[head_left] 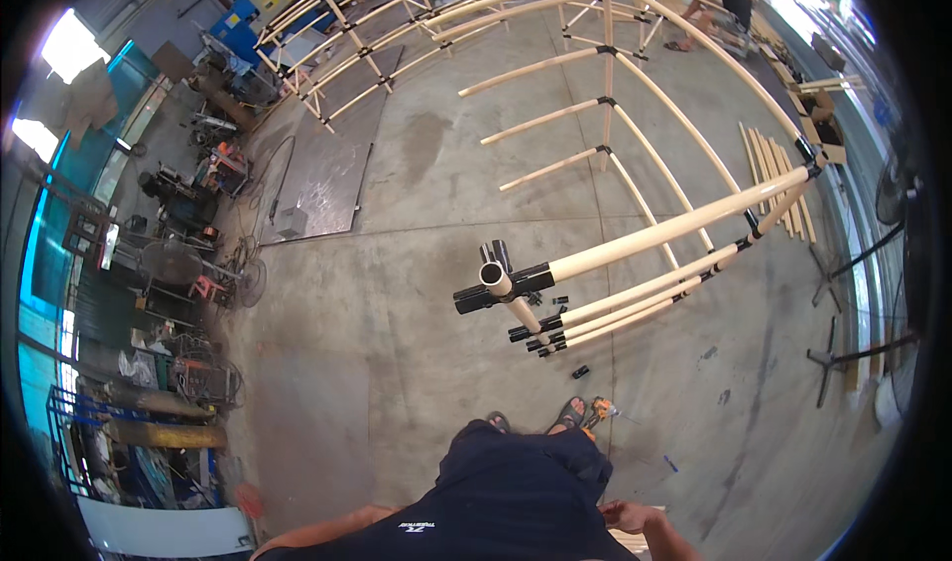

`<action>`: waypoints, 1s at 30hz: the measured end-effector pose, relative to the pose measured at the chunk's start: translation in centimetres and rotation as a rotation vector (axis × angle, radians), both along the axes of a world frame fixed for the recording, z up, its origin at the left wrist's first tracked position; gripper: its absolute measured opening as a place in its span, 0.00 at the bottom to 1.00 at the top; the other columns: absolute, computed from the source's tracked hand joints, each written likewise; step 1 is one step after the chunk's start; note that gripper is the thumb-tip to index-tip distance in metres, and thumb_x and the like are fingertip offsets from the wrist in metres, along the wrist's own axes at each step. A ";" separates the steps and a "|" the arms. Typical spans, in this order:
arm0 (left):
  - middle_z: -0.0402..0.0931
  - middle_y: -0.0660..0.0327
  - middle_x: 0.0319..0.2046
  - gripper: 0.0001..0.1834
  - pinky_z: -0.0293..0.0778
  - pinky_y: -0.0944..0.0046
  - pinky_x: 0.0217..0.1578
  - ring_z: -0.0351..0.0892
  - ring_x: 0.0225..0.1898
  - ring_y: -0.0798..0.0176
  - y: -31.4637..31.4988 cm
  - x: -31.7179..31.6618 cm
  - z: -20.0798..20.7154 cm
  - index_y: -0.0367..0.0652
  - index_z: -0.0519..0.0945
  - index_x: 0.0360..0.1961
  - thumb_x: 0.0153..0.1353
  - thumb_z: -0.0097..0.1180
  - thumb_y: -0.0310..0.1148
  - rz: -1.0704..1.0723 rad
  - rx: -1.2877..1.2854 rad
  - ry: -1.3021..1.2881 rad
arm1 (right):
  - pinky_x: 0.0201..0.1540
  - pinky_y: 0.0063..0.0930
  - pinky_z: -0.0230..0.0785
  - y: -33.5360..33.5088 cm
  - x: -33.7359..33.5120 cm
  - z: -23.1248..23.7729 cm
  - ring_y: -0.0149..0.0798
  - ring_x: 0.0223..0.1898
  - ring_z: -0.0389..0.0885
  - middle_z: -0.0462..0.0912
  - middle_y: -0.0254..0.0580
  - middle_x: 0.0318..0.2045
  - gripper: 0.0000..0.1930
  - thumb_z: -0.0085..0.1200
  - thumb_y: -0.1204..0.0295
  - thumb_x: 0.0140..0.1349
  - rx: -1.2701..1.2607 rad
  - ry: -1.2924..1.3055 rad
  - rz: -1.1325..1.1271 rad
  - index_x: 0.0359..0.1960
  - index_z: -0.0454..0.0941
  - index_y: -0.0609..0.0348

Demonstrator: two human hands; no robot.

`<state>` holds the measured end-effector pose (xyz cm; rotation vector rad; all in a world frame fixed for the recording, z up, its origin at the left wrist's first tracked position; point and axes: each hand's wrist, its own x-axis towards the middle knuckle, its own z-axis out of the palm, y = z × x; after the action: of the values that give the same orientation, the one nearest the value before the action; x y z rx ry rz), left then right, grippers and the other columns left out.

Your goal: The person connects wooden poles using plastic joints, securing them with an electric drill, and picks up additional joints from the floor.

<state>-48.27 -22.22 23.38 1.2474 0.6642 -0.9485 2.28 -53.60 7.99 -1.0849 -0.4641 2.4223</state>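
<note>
My right hand (627,514) is beside my right hip, its fingers curled inward. What it holds, if anything, is hidden. Pale beige pipes (632,541) show just below that hand, partly behind my arm. My left hand (380,513) is close against my dark shirt on the left, with its fingers out of sight behind the cloth. In front of me stands a frame of beige pipes (674,222) joined by black connectors (503,288). An upright pipe (492,274) at its near corner shows an open top end. Neither hand touches the frame.
An orange power drill (601,410) lies by my right foot. Loose black connectors (580,372) and a blue pen-like object (670,464) are on the floor. Loose pipes (776,179) lie at the right, near a stand fan (892,189). Another pipe frame (362,50) and a seated person (736,0) are farther off.
</note>
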 end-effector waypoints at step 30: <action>0.84 0.48 0.48 0.20 0.77 0.51 0.51 0.83 0.50 0.45 15.5 27.8 -55.5 0.40 0.83 0.49 0.69 0.54 0.45 -0.047 0.830 0.039 | 0.48 0.52 0.75 30.2 8.1 -27.2 0.60 0.46 0.84 0.85 0.58 0.39 0.14 0.53 0.61 0.67 0.664 -1.290 0.037 0.44 0.81 0.59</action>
<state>-20.50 -6.69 -32.13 1.9763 1.1242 -0.7466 10.39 -23.44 -19.21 -2.1032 -1.5021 1.0705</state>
